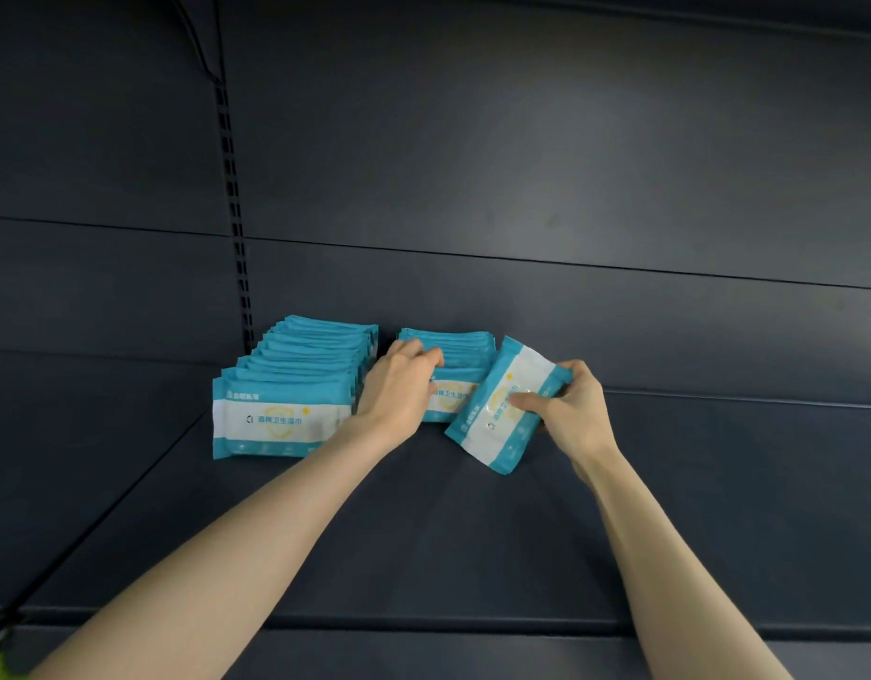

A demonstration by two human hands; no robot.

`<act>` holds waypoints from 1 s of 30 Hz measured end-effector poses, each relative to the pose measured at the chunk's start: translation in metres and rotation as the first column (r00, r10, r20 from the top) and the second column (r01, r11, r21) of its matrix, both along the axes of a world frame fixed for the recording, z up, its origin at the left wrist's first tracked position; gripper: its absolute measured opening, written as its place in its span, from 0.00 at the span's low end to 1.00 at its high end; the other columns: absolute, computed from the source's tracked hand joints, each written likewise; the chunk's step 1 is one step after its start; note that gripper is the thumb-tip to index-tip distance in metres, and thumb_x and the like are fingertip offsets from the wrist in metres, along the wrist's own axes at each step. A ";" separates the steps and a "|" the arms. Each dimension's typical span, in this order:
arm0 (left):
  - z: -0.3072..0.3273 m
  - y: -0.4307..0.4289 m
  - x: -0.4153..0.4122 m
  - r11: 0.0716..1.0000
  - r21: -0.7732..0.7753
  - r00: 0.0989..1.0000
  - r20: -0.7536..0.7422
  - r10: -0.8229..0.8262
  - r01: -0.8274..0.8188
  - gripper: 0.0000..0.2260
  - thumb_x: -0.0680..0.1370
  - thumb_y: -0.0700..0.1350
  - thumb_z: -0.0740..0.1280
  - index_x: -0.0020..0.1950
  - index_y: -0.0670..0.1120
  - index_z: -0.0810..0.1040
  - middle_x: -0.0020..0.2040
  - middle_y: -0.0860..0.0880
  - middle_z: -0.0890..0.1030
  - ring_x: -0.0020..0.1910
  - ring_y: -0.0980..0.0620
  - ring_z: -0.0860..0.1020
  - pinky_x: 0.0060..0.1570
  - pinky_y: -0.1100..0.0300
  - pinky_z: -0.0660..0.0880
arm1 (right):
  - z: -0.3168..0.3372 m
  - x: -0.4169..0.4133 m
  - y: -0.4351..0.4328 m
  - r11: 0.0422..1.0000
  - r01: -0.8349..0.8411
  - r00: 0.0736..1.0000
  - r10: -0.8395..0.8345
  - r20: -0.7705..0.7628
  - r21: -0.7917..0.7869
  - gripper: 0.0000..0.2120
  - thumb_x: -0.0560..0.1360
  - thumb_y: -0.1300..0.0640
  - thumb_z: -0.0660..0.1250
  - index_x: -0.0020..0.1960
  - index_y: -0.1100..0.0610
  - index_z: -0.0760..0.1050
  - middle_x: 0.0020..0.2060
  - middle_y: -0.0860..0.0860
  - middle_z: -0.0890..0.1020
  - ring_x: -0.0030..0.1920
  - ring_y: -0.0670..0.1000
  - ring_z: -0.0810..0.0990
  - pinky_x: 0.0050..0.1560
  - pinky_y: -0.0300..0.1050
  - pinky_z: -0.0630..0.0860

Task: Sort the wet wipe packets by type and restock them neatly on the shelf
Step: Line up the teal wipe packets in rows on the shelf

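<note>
Left hand [399,385]: reaches in from the lower left, fingers curled over the top edges of the shorter row [455,348] of wet wipe packets, thumb against the face of its front packet; the hand clasps the front of that row. Right hand [571,409]: reaches in from the lower right and grasps a single held packet [497,409] by its right end, thumb laid across the white front panel, fingers wrapped behind the teal edge. Held packet: teal borders, white centre band with a yellow emblem and printed characters; tilted, its left end low and towards the camera, its right end higher; it sits just in front of and to the right of the shorter row and overlaps that row's front packet; whether its lower corner touches the shelf cannot be told. Longer row [296,380]: same teal-and-white packets, standing upright face forward, one behind another, running back to the rear wall, just left of the shorter row with a narrow gap between them. Shelf [423,532]: dark blue-grey, flat, carrying both rows towards its back left. Back panel [522,164]: same dark colour, with horizontal seams. Slotted upright [235,213]: a vertical strip of slots behind the longer row.
</note>
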State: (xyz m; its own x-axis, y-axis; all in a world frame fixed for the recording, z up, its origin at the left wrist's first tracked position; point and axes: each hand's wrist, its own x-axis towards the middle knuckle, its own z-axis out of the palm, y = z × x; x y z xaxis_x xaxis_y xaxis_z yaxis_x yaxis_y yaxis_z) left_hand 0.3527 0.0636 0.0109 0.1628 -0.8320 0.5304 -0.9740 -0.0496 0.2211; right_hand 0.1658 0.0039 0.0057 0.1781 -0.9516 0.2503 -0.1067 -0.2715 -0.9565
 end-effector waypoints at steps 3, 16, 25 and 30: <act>-0.001 0.001 0.001 0.995 -0.092 0.998 0.056 0.036 -0.030 0.13 0.78 0.43 0.67 0.62 0.43 0.73 0.59 0.46 0.69 0.58 0.48 0.69 0.53 0.55 0.69 | -0.001 0.002 0.001 1.000 -0.007 1.000 0.007 -0.015 -0.018 0.20 0.66 0.67 0.76 0.44 0.54 0.66 0.42 0.51 0.81 0.43 0.53 0.82 0.41 0.48 0.78; 0.008 0.040 0.005 0.990 -0.021 0.945 -0.296 -0.138 0.139 0.14 0.75 0.45 0.71 0.59 0.48 0.74 0.54 0.50 0.78 0.50 0.49 0.76 0.51 0.54 0.72 | -0.003 0.023 0.014 0.993 -0.098 0.975 0.081 -0.208 -0.070 0.15 0.72 0.57 0.74 0.36 0.56 0.67 0.39 0.53 0.77 0.36 0.46 0.76 0.35 0.33 0.71; -0.010 0.023 0.008 0.997 -0.072 0.939 0.344 0.020 0.005 0.25 0.65 0.41 0.78 0.60 0.40 0.77 0.57 0.41 0.77 0.57 0.41 0.76 0.55 0.47 0.72 | -0.002 0.030 0.017 0.964 -0.136 0.825 -0.018 -0.565 -0.230 0.41 0.70 0.57 0.75 0.75 0.55 0.55 0.66 0.52 0.64 0.64 0.54 0.70 0.63 0.49 0.69; -0.011 0.018 0.011 0.999 -0.046 0.887 0.460 0.034 -0.014 0.29 0.58 0.47 0.82 0.55 0.40 0.81 0.47 0.45 0.81 0.48 0.44 0.80 0.49 0.51 0.76 | 0.000 0.035 0.018 0.947 -0.130 0.764 -0.092 -0.639 -0.292 0.32 0.74 0.58 0.71 0.73 0.56 0.59 0.62 0.53 0.67 0.58 0.57 0.74 0.60 0.50 0.73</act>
State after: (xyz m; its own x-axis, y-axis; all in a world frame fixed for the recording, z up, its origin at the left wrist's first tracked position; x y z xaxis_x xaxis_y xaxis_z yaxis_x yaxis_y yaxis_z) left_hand 0.3635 0.0817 -0.0002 -0.0880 -0.8074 0.5834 -0.9655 -0.0751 -0.2495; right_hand 0.2009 0.0223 0.0056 0.4179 -0.8414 0.3425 -0.6508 -0.5404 -0.5334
